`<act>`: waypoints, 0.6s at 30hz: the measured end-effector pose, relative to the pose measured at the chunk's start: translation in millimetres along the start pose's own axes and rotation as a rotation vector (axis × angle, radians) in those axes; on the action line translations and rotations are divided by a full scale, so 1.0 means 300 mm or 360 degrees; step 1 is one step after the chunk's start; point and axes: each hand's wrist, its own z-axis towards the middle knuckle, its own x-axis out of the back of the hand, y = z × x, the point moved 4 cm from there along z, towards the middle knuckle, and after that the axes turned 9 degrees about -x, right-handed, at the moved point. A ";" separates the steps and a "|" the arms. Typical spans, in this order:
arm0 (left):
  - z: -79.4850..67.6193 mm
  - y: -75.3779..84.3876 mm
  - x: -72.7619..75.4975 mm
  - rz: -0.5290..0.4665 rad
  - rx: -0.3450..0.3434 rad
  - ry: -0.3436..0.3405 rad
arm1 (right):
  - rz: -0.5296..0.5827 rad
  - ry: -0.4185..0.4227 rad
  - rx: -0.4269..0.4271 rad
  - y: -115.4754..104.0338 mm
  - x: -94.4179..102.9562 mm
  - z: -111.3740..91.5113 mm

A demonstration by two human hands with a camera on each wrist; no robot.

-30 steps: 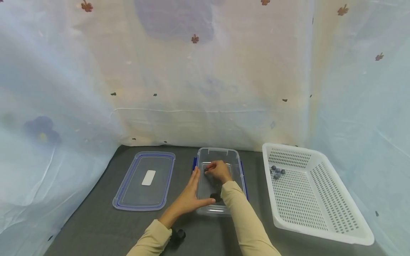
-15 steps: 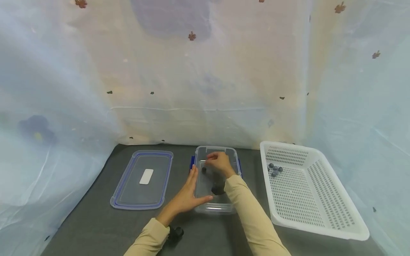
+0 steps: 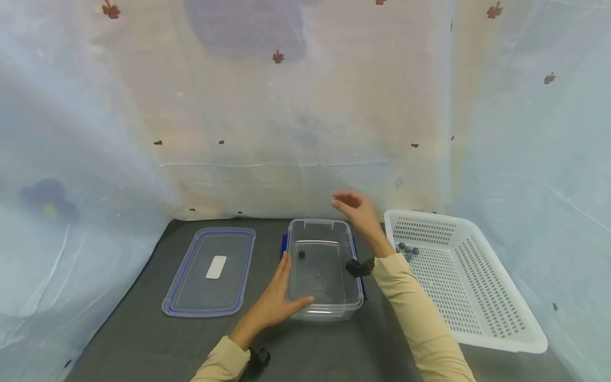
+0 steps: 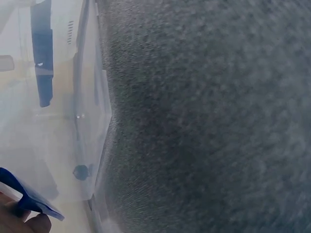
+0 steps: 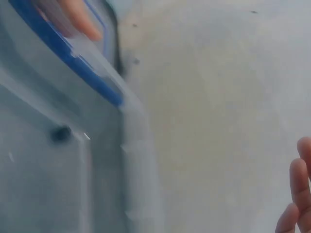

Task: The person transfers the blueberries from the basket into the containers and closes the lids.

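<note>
A clear plastic box (image 3: 324,305) with blue side clips stands on the dark table. One dark blueberry (image 3: 301,254) lies on its floor near the far left corner; the same blueberry (image 5: 60,133) shows in the right wrist view and as a dark blueberry (image 4: 80,171) in the left wrist view. My left hand (image 3: 279,297) lies flat against the box's left wall, fingers straight. My right hand (image 3: 355,209) hovers above the box's far right corner, fingers relaxed and holding nothing. Its fingertips (image 5: 296,194) show at the right edge.
The box's clear lid (image 3: 210,270) with a blue rim lies flat to the left. A white perforated basket (image 3: 477,318) stands to the right with several blueberries (image 3: 407,250) in its far left corner. Pale patterned cloth (image 3: 305,106) walls in the back and sides.
My right hand has risen out of the box and moved right and back, leaving a blueberry on the box floor. The left hand has stayed on the box's side.
</note>
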 end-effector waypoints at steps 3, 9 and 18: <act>-0.003 -0.002 -0.005 0.0010 -0.0010 -0.0003 | -0.0085 0.0093 0.0113 -0.013 0.102 -0.021; -0.004 0.003 -0.006 0.0022 -0.0014 -0.0007 | -0.0158 0.0341 0.0063 0.131 0.363 -0.028; -0.005 0.003 -0.005 0.0015 -0.0009 -0.0020 | -0.0410 0.0537 -0.0252 0.394 0.601 -0.117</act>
